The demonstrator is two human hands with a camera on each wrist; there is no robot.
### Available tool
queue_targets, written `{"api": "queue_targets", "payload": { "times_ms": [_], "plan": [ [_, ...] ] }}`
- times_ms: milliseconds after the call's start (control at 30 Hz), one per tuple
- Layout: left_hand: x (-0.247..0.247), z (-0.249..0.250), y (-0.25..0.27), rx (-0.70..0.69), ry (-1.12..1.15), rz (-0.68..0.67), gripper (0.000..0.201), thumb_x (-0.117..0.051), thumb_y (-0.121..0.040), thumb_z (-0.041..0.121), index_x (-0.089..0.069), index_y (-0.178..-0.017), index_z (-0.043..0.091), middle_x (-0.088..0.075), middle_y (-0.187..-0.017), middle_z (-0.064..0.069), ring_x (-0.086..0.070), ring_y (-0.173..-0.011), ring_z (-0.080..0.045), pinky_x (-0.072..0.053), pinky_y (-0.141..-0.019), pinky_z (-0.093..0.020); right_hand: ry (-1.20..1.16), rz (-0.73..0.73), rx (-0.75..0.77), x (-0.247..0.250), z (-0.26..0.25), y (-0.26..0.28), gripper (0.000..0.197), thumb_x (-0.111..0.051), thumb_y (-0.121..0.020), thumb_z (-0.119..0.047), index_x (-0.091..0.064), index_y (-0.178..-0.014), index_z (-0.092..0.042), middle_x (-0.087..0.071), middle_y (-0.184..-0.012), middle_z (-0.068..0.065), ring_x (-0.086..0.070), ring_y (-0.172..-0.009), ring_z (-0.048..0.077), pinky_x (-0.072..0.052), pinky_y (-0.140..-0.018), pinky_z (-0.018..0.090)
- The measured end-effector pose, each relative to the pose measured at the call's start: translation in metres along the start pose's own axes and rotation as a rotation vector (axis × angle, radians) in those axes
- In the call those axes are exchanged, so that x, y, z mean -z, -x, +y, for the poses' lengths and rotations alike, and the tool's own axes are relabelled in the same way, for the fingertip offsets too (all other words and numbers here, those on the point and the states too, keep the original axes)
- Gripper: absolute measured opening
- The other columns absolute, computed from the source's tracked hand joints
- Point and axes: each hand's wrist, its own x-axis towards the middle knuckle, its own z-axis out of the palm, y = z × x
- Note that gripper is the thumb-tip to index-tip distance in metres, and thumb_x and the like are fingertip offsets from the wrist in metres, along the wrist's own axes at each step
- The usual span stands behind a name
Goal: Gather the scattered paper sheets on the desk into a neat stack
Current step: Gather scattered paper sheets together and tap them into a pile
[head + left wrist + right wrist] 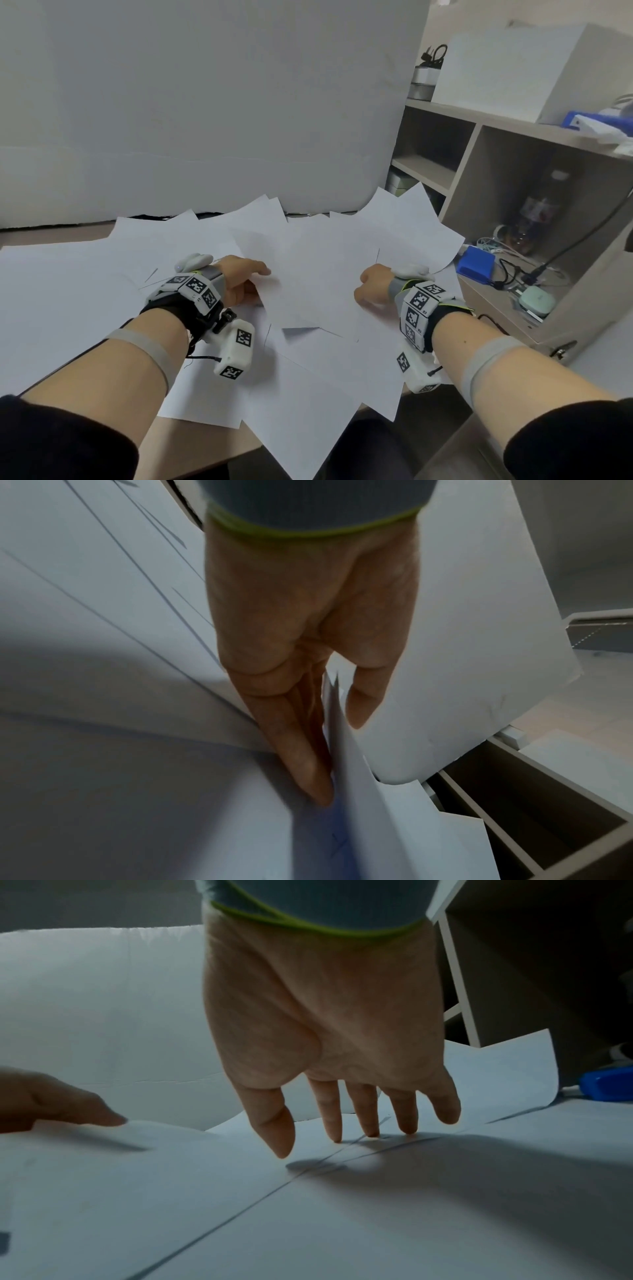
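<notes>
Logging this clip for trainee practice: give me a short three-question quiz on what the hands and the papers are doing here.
1. True or false: the paper sheets already form a neat stack.
2. Which hand has an edge of paper between thumb and fingers? A) left hand B) right hand
3. Fill in: the right hand's fingertips rest on the ____.

Key:
1. False; they lie fanned and overlapping across the desk.
2. A; the left wrist view shows a sheet edge running between the thumb and the fingers.
3. Paper; the fingers are fairly straight and spread, gripping nothing.
</notes>
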Motion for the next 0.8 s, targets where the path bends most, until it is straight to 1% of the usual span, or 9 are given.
{"api": "queue_targets", "payload": {
  "times_ms": [67, 200, 333, 500, 567, 600, 633, 700, 800],
  "plan": [
    [-0.004, -0.003, -0.005, 0.024, -0.023, -0.019, 0.024, -0.063, -0.091, -0.002, -0.059, -0.114, -0.006, -0.069, -0.098, -0.025, -0.069, -0.078, -0.036, -0.058, -0.054, -0.040, 0.014, -0.006, 0.007, -0.001, -0.004, -0.001, 0.048, -0.061, -0.082, -0.027, -0.061, -0.126, -0.008, -0.063, -0.125, 0.013, -0.060, -0.115, 0.033, -0.047, -0.085, 0.032],
    [-0.004, -0.008, -0.011, 0.044, -0.038, -0.024, 0.028, -0.058, -0.092, -0.010, -0.059, -0.120, -0.007, -0.069, -0.103, -0.025, -0.069, -0.087, -0.038, -0.055, -0.067, -0.049, 0.062, -0.003, -0.012, 0.006, -0.006, -0.004, 0.055, -0.055, -0.090, -0.031, -0.049, -0.142, -0.016, -0.050, -0.145, 0.004, -0.051, -0.130, 0.031, -0.042, -0.108, 0.039],
    [0.009, -0.009, -0.019, 0.017, 0.031, 0.013, 0.032, -0.060, -0.088, -0.014, -0.060, -0.119, -0.003, -0.068, -0.115, -0.025, -0.067, -0.100, -0.043, -0.054, -0.089, -0.058, 0.033, 0.042, -0.079, 0.022, 0.004, -0.006, 0.052, -0.052, -0.097, -0.024, -0.043, -0.146, -0.011, -0.047, -0.148, 0.008, -0.047, -0.134, 0.033, -0.038, -0.108, 0.035],
    [0.030, -0.019, -0.034, -0.009, 0.121, 0.079, 0.025, -0.065, -0.083, -0.011, -0.065, -0.106, 0.000, -0.067, -0.118, -0.024, -0.064, -0.111, -0.043, -0.047, -0.102, -0.059, 0.066, 0.042, -0.100, 0.026, 0.014, -0.015, 0.048, -0.054, -0.093, -0.027, -0.051, -0.138, -0.010, -0.053, -0.141, 0.008, -0.057, -0.122, 0.027, -0.043, -0.109, 0.037],
    [0.034, -0.026, -0.052, 0.035, 0.126, 0.098, 0.041, -0.074, -0.071, -0.003, -0.066, -0.111, -0.003, -0.066, -0.122, -0.025, -0.065, -0.111, -0.042, -0.047, -0.102, -0.058, 0.089, 0.019, -0.079, 0.019, 0.013, -0.017, 0.045, -0.053, -0.087, -0.031, -0.052, -0.130, -0.017, -0.052, -0.141, 0.005, -0.060, -0.108, 0.025, -0.047, -0.104, 0.036],
    [0.033, -0.027, -0.055, 0.052, 0.151, 0.096, 0.045, -0.074, -0.071, 0.000, -0.064, -0.115, -0.005, -0.066, -0.123, -0.024, -0.066, -0.110, -0.041, -0.047, -0.101, -0.056, 0.109, -0.003, -0.074, 0.015, 0.010, -0.018, 0.048, -0.052, -0.086, -0.032, -0.050, -0.132, -0.017, -0.050, -0.142, 0.005, -0.058, -0.111, 0.028, -0.047, -0.103, 0.037],
    [0.026, -0.026, -0.048, 0.053, 0.188, 0.106, 0.037, -0.069, -0.078, 0.000, -0.062, -0.114, -0.007, -0.066, -0.120, -0.023, -0.066, -0.107, -0.038, -0.048, -0.100, -0.052, 0.130, -0.019, -0.058, 0.011, 0.008, -0.017, 0.052, -0.051, -0.088, -0.032, -0.046, -0.138, -0.017, -0.046, -0.145, 0.007, -0.054, -0.121, 0.032, -0.045, -0.103, 0.038],
    [0.004, -0.017, -0.019, 0.034, 0.244, 0.100, 0.009, -0.051, -0.093, -0.008, -0.056, -0.098, -0.003, -0.061, -0.102, -0.021, -0.063, -0.091, -0.032, -0.053, -0.086, -0.045, 0.166, -0.040, -0.005, 0.005, 0.004, -0.017, 0.059, -0.051, -0.093, -0.032, -0.037, -0.150, -0.020, -0.038, -0.154, 0.006, -0.043, -0.136, 0.034, -0.039, -0.106, 0.038],
    [-0.023, -0.014, -0.009, 0.011, 0.242, 0.086, 0.016, -0.046, -0.098, -0.006, -0.052, -0.084, -0.002, -0.060, -0.085, -0.016, -0.061, -0.074, -0.030, -0.050, -0.065, -0.043, 0.178, -0.045, 0.084, 0.003, 0.004, -0.012, 0.061, -0.053, -0.094, -0.031, -0.037, -0.152, -0.024, -0.038, -0.156, 0.002, -0.041, -0.140, 0.029, -0.036, -0.110, 0.036]
  ]
}}
